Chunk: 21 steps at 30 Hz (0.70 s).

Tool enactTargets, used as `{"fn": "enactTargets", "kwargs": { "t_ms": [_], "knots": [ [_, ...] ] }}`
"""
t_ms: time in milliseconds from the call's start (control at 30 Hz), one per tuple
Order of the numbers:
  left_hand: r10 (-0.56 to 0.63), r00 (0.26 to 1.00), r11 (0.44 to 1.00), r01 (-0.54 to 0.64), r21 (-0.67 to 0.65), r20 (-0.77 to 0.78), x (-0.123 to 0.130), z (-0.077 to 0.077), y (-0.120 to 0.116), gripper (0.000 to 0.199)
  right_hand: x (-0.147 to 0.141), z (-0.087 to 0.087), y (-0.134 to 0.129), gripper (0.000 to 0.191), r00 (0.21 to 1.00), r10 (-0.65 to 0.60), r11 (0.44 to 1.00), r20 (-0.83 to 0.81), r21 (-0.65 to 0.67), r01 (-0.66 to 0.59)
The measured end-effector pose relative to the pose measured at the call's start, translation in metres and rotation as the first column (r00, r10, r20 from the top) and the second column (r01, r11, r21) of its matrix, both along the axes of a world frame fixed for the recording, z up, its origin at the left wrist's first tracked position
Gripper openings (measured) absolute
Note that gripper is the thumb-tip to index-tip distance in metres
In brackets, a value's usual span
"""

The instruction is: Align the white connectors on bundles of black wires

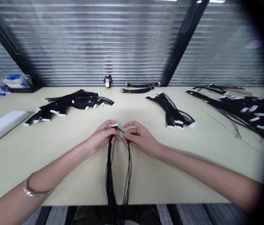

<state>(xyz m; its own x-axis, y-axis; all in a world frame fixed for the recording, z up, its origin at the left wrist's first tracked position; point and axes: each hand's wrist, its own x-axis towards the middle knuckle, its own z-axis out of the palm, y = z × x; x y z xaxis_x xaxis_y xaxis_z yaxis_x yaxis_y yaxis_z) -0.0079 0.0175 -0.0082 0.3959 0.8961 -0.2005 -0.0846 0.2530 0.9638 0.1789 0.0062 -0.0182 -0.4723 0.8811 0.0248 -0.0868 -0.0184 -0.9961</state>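
Several cable piles [63, 104] flank a penguin figurine [108, 83] beyond left fingers [113, 131] and right fingers [132, 137] pinching wires [110, 178].

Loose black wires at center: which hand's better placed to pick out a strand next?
Right, probably. The right hand is right at the loose black wires, fingers curled beside them. The left hand is busy gripping the black bundle near its white connector.
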Motion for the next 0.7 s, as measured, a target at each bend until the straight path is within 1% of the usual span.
{"fn": "enactTargets", "kwargs": {
  "t_ms": [100, 200, 300, 400, 567, 700],
  "knots": [
    [0.041, 0.995, 0.998, -0.037, -0.048, 0.087, 0.0011, 0.0002, -0.0006, 0.034, -0.0006, -0.0003, 0.0021, 0.026, 0.999, 0.027, 1.0, 0.023, 0.006, -0.028],
    [0.032, 0.993, 0.998, -0.025, -0.063, 0.113, 0.0024, 0.0011, -0.002, 0.034, -0.0001, -0.0018, 0.0033, 0.024, 0.996, 0.051, 0.998, 0.068, 0.027, -0.053],
    [0.008, 0.995, 0.999, -0.003, -0.049, 0.096, 0.0027, 0.0019, -0.0032, 0.034, 0.0014, -0.0032, 0.0031, 0.025, 0.989, 0.059, 0.996, 0.133, 0.065, -0.068],
    [0.006, 0.996, 0.999, -0.003, -0.039, 0.09, 0.002, 0.0024, -0.0037, 0.035, 0.0024, -0.0036, 0.0024, 0.024, 0.986, 0.058, 0.993, 0.158, 0.092, -0.073],
    [0.022, 0.998, 0.999, -0.02, -0.04, 0.054, -0.0001, 0.0037, -0.0033, 0.035, 0.0011, -0.0028, 0.0018, 0.026, 0.989, 0.032, 0.997, 0.144, 0.062, -0.041],
    [0.032, 0.999, 0.999, -0.031, -0.027, 0.032, 0.0007, 0.004, -0.0035, 0.044, 0.0003, -0.0018, 0.0026, 0.028, 0.989, 0.028, 0.998, 0.147, 0.053, -0.037]
  ]
}}
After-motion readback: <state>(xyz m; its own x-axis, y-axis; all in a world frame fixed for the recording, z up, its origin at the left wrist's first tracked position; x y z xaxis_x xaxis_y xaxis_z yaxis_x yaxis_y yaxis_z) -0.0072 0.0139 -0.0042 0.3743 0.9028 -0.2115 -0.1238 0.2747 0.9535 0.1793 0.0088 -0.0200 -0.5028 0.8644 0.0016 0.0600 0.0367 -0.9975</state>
